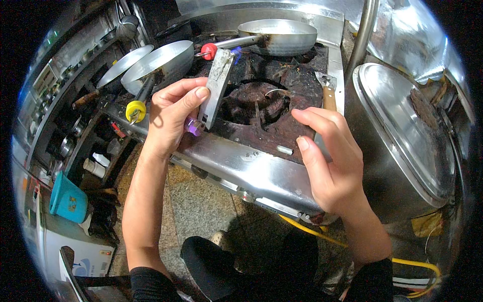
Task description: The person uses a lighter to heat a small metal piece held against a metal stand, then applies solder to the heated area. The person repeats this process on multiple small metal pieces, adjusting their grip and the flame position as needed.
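Observation:
My left hand (176,110) is closed, its thumb and fingers pinching a flat grey metal bar (217,88) whose upper end is crusted with pale residue. A small translucent purple object (194,126) shows beside the bar's lower end; most of it is hidden by the hand. Over the front right of the stove, my right hand (332,156) is open, thumb and index finger apart with nothing between them. A short metal cylinder (285,150) lies on the stove top just left of that thumb. Behind my right hand lies a scraper with a wooden handle (329,98).
The dark, grimy stove top (302,100) has a burner (257,105) in its middle. A hammered pan (282,38) rests at the back, another pan (163,65) at left. A large lidded pot (397,136) stands right. A yellow hose (314,231) runs below.

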